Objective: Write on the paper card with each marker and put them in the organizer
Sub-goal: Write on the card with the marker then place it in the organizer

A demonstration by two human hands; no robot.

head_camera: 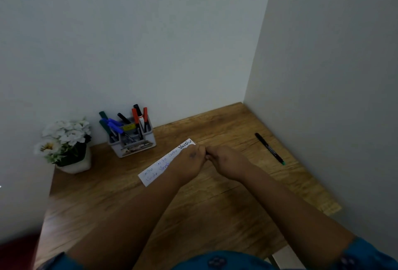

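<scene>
Our left hand [192, 160] and right hand [224, 160] clamp one dark marker [206, 152] over the paper card [160, 166], hiding it partly; it reads "Varsha". Beside: organizer [133, 138], flowers [65, 138], loose marker [269, 148].

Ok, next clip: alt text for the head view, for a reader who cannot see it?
A person's left hand and right hand meet over a written-on paper card on a wooden desk, gripping something small and dark between them. A grey organizer full of markers stands behind, white flowers to its left, and one black marker lies loose at right.

written white paper card [158, 167] flat on desk, grey organizer [133, 142] holding markers [137, 118]
</scene>
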